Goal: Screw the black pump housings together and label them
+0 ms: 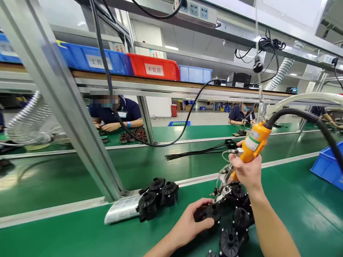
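Note:
My right hand (248,171) grips an orange powered screwdriver (254,142) hung on a black hose, its metal tip pointing down at a black plastic part (207,213). My left hand (191,223) is closed on that part and holds it on the green table. Several more black round parts (238,217) lie right beside it, under my right wrist. Another small group of the same black parts (158,196) sits to the left, apart from both hands.
A slanted aluminium post (80,117) lands on the table by a clear plastic bag (122,210). A blue bin (328,166) stands at the right. Black cables (198,151) lie on the belt. Two people work at the far bench. Coloured bins line the shelf above.

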### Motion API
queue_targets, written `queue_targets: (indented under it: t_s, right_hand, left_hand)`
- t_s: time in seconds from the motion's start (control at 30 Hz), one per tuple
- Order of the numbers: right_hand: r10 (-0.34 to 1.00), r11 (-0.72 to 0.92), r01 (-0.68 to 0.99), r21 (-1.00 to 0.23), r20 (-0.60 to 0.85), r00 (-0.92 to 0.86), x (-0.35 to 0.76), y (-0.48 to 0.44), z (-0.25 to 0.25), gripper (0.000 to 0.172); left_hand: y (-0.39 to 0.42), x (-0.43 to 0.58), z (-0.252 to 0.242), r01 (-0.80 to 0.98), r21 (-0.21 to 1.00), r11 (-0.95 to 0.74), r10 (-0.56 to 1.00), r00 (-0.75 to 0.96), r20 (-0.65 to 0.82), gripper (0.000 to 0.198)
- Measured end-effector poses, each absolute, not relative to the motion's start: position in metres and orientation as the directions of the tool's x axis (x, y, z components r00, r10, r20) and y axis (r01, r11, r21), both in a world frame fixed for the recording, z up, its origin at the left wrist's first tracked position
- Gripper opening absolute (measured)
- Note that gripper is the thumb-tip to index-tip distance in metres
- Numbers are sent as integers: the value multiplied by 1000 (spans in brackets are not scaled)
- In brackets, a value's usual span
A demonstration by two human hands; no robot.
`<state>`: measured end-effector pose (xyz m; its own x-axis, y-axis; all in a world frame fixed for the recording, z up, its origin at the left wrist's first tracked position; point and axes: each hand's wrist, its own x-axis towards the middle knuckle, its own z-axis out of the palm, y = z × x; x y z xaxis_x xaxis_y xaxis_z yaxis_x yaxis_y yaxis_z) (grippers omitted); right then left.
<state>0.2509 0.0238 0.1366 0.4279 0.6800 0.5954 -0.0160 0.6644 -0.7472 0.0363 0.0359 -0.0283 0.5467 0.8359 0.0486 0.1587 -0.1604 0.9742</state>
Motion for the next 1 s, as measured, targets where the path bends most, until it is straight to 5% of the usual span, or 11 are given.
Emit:
queue_targets:
  t_s: [0.63, 1.0]
  right_hand:
    - [691, 677, 7, -736, 638, 340, 244, 10, 144, 39]
    - [820, 543, -62, -838, 513, 253, 222, 20, 123, 52]
  left_hand:
    - [32, 43, -33, 111, 985, -132, 800, 599, 39, 52]
    - [30, 47, -27, 81, 981, -174, 791, 605, 91, 37]
